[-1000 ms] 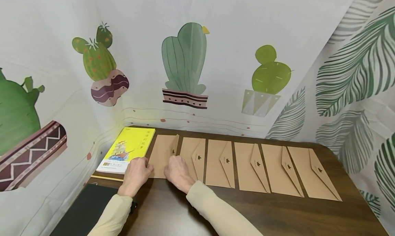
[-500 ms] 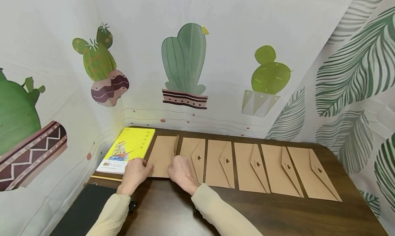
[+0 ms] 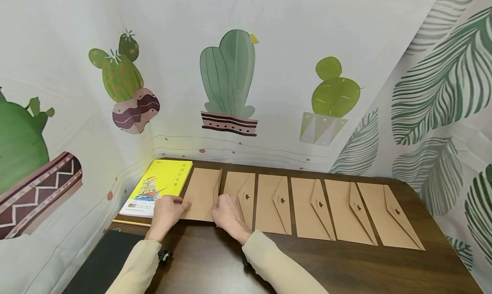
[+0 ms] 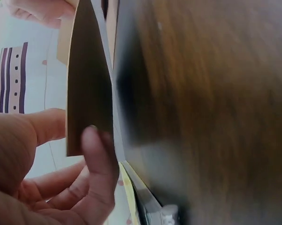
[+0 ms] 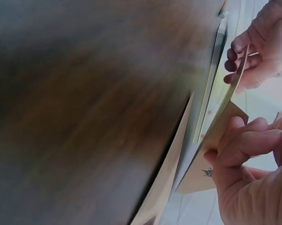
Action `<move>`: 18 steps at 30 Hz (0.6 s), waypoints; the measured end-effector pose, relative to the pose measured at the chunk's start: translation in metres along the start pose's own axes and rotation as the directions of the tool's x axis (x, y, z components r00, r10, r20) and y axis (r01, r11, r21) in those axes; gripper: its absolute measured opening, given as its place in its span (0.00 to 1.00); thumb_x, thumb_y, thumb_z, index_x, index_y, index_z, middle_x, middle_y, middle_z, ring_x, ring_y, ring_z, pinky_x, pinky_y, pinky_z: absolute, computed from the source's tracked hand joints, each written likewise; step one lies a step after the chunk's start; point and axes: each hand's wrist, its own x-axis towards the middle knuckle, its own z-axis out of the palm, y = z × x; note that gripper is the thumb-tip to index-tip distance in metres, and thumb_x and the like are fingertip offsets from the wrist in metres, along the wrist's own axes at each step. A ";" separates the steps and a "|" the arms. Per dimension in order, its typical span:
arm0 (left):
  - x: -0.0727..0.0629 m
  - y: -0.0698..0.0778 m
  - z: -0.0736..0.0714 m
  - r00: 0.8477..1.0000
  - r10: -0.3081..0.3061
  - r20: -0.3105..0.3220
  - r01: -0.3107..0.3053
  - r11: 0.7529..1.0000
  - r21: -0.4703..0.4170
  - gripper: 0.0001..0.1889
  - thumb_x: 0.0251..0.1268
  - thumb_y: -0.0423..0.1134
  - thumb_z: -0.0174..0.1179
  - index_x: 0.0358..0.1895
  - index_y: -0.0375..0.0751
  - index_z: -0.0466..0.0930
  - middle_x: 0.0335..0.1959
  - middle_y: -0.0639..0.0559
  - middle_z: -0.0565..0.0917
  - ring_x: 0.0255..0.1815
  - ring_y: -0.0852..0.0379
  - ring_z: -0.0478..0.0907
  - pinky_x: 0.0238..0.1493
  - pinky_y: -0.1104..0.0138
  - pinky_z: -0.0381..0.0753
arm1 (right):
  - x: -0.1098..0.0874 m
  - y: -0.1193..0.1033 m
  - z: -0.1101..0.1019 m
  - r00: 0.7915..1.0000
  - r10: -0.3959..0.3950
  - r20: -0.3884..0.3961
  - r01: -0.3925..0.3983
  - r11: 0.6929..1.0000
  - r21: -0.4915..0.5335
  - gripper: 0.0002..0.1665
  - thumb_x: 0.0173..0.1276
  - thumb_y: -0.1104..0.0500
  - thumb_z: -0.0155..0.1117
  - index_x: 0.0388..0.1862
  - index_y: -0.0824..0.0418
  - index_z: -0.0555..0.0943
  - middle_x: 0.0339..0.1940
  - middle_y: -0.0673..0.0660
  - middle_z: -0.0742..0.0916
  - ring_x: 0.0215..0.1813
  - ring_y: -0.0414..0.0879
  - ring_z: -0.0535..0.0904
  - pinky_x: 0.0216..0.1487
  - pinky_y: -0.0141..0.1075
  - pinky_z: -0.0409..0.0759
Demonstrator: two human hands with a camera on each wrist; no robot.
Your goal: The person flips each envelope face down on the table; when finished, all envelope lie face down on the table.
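A brown kraft envelope [image 3: 200, 190] is held at the left end of a row, its near edge raised off the table. My left hand [image 3: 168, 213] pinches its left side; the left wrist view shows the thumb and fingers on opposite faces of the envelope [image 4: 89, 89]. On its right side, my right hand [image 3: 229, 216] pinches the flap edge. In the right wrist view that right hand [image 5: 248, 154] has its fingers bent at the flap, beside a small dark crown print. The flap stands partly up. Some of the right fingertips are hidden behind the paper.
Several more brown envelopes [image 3: 274, 202] with crown-printed flaps lie in a row to the right. A yellow book [image 3: 163, 176] with a ship picture lies left of the held envelope. A black flat object [image 3: 109, 260] sits at the front left of the dark wooden table [image 3: 215, 260].
The held envelope's near edge has come up from the table and its flap stands more upright. My right hand has shifted slightly right; the left hand has moved slightly left.
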 end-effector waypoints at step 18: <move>0.000 0.005 -0.011 0.958 -0.195 0.211 0.270 0.863 -0.427 0.30 0.70 0.43 0.73 0.69 0.31 0.79 0.53 0.41 0.89 0.51 0.49 0.81 0.50 0.64 0.78 | 0.013 0.031 0.021 0.992 -0.118 -0.036 0.120 0.990 0.080 0.17 0.73 0.62 0.59 0.21 0.58 0.77 0.11 0.45 0.71 0.14 0.39 0.66 0.17 0.33 0.65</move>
